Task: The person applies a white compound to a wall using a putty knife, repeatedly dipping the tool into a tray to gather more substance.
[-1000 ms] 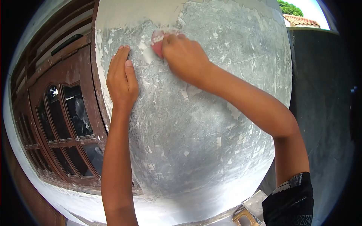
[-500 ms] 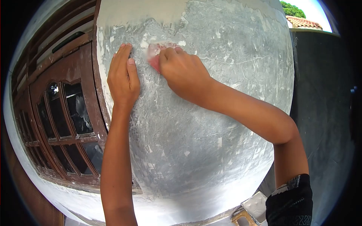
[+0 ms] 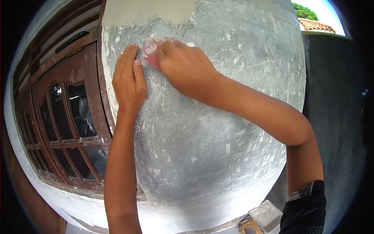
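Pink scraper point(image 3: 152, 59) in right-hand fingers point(image 3: 170, 50)

R fingers point(image 3: 169, 50) shifted L

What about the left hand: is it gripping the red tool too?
No, the right hand alone grips the red tool, with the left hand apart from it.

Brown paned window point(image 3: 69, 144), dark wall point(image 3: 335, 101).
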